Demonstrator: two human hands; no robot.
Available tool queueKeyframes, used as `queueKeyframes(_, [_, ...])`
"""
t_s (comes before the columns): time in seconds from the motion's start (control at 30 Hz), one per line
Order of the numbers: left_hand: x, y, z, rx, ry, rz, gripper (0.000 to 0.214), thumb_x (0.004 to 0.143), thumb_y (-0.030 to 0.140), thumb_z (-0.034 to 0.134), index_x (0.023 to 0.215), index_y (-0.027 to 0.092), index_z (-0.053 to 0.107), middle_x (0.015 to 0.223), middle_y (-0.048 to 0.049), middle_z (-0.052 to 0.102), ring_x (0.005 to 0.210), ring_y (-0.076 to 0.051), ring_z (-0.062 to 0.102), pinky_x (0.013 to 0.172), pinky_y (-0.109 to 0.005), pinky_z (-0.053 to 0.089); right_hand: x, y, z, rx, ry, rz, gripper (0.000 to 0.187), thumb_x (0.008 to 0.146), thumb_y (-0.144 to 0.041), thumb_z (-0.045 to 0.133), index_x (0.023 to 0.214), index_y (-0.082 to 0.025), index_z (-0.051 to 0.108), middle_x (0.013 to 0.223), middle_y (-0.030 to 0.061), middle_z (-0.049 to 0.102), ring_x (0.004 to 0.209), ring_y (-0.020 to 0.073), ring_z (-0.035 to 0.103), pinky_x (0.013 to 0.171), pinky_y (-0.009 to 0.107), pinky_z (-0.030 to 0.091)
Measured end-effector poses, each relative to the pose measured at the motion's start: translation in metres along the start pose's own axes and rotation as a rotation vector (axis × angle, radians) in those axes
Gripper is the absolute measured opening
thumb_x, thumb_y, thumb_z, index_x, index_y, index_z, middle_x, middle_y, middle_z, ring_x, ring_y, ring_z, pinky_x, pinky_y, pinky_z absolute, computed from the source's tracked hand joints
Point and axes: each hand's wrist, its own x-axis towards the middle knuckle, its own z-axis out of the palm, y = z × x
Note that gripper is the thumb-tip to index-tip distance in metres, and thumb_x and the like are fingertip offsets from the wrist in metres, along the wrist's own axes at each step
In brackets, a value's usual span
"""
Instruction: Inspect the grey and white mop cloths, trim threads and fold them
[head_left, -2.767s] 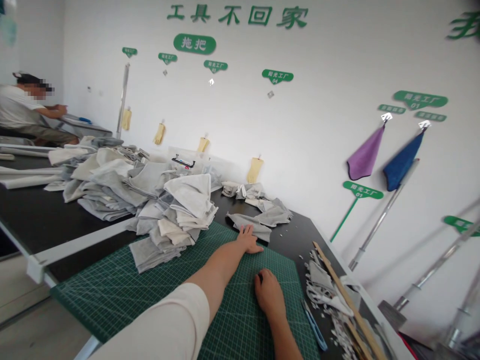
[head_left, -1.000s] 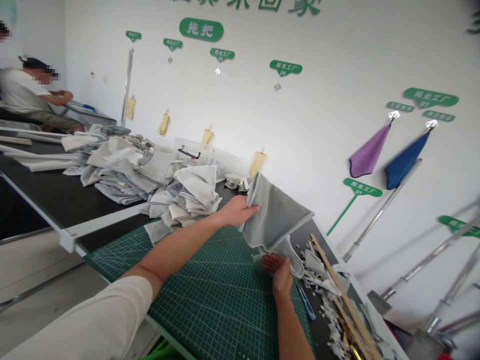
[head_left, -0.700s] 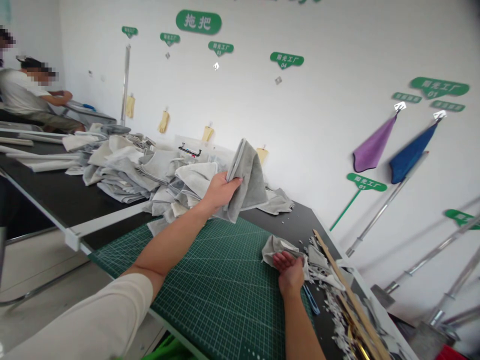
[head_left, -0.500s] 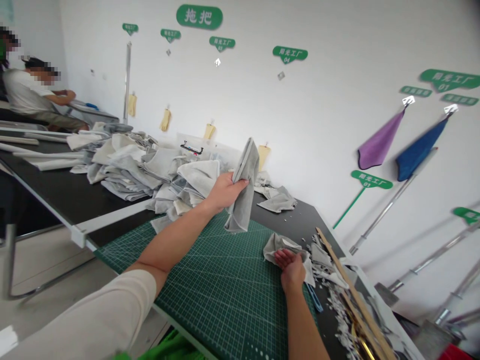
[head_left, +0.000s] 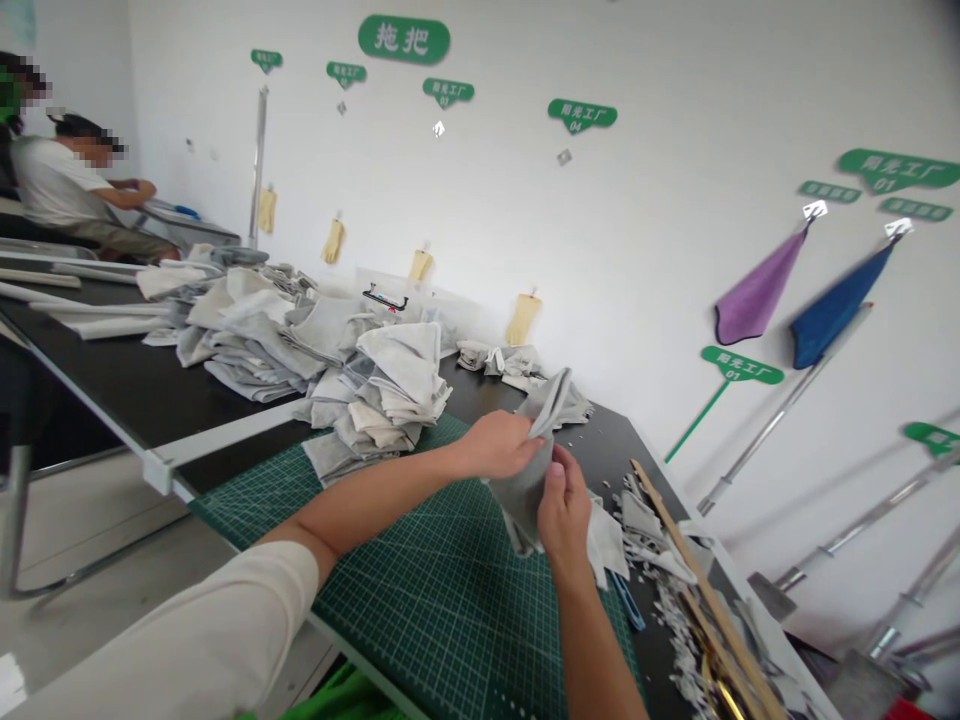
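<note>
One grey terry cloth (head_left: 523,497) hangs pinched between the left hand (head_left: 495,445) and the right hand (head_left: 562,510), its long axis near upright, above the right edge of the green cutting mat (head_left: 420,600); the right hand sits nearer the body, fingers closed on the fold.

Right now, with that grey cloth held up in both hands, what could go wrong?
The grey cloth, held by the left hand and right hand, could slip onto the loose scraps and pick up bits. The right forearm also lies close to a blue-handled tool, which it might knock.
</note>
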Motion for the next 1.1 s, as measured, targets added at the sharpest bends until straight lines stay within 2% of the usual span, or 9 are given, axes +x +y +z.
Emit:
queueKeyframes(0.1, [-0.011,0.010,0.001,0.176,-0.064,0.007,0.031,0.084,0.040,0.042,0.096,0.016,0.058,0.078,-0.0110,0.067,0.073,-0.028,0.065,0.067,-0.036,0.047,0.006,-0.034,0.003,-0.055,-0.116,-0.084,0.049,0.084,-0.052,0.046,0.115,-0.015,0.054,0.099,0.0086,0.063,0.086,0.0188,0.057,0.074,0.029,0.043])
queueKeyframes(0.23, [-0.024,0.025,-0.003,0.252,-0.044,0.033,0.027,0.085,0.035,0.038,0.099,0.016,0.052,0.080,-0.0101,0.067,0.069,-0.027,0.065,0.062,-0.037,0.047,0.007,-0.058,0.000,-0.010,-0.022,-0.018,0.038,0.085,-0.050,0.046,0.081,-0.015,0.058,0.071,0.0018,0.059,0.065,0.0137,0.049,0.058,0.023,0.037])
queueKeyframes(0.37, [-0.028,0.034,-0.011,0.143,-0.027,0.054,0.026,0.083,0.039,0.041,0.093,0.018,0.053,0.081,-0.0073,0.066,0.070,-0.022,0.063,0.061,-0.031,0.044,0.011,-0.061,-0.009,0.059,0.026,0.077,0.038,0.083,-0.048,0.049,0.061,-0.017,0.049,0.056,-0.0025,0.047,0.057,0.0112,0.040,0.052,0.022,0.030])
queueKeyframes(0.5, [-0.025,0.033,-0.016,-0.137,-0.073,0.104,0.018,0.076,0.035,0.052,0.079,0.017,0.053,0.072,-0.0005,0.060,0.065,-0.013,0.055,0.058,-0.023,0.038,0.016,-0.063,-0.016,0.143,0.004,0.068,0.035,0.080,-0.042,0.048,0.055,-0.018,0.042,0.053,-0.0030,0.041,0.055,0.0107,0.037,0.050,0.023,0.028])
queueKeyframes(0.67, [-0.019,0.024,-0.012,-0.559,-0.166,0.181,0.014,0.072,0.022,0.057,0.082,0.013,0.054,0.069,0.0029,0.054,0.062,-0.008,0.047,0.057,-0.019,0.037,0.020,-0.069,-0.016,0.196,-0.021,0.075,0.035,0.081,-0.043,0.046,0.056,-0.019,0.042,0.055,-0.0021,0.042,0.055,0.0106,0.037,0.051,0.022,0.030])
queueKeyframes(0.77, [-0.018,0.021,-0.011,-0.694,-0.193,0.197,0.018,0.074,0.020,0.056,0.089,0.011,0.058,0.075,0.0004,0.059,0.067,-0.009,0.050,0.061,-0.020,0.041,0.021,-0.072,-0.014,0.207,-0.109,0.067,0.035,0.079,-0.047,0.053,0.065,-0.016,0.052,0.061,-0.0009,0.050,0.060,0.0114,0.042,0.054,0.022,0.034])
queueKeyframes(0.87, [-0.016,0.018,-0.013,-0.848,-0.186,0.202,0.021,0.082,0.025,0.052,0.087,0.008,0.063,0.077,-0.0028,0.062,0.072,-0.011,0.054,0.068,-0.023,0.045,0.024,-0.076,-0.014,0.187,-0.224,0.018,0.035,0.081,-0.048,0.054,0.079,-0.014,0.060,0.071,0.0009,0.057,0.069,0.0134,0.049,0.061,0.023,0.039])
queueKeyframes(0.97, [-0.015,0.015,-0.016,-0.941,-0.140,0.184,0.030,0.087,0.032,0.048,0.088,0.008,0.065,0.081,-0.0051,0.064,0.076,-0.013,0.055,0.075,-0.026,0.046,0.025,-0.080,-0.015,0.148,-0.257,-0.041,0.034,0.084,-0.047,0.052,0.088,-0.015,0.063,0.077,0.0005,0.060,0.075,0.0142,0.051,0.067,0.023,0.040])
queueKeyframes(1.1, [-0.014,0.012,-0.015,-0.944,-0.164,0.145,0.035,0.087,0.038,0.048,0.090,0.007,0.065,0.077,-0.0036,0.062,0.075,-0.013,0.053,0.073,-0.025,0.045,0.024,-0.085,-0.020,0.121,-0.232,-0.061,0.032,0.087,-0.044,0.049,0.086,-0.015,0.064,0.073,-0.0012,0.059,0.072,0.0128,0.050,0.064,0.022,0.038])
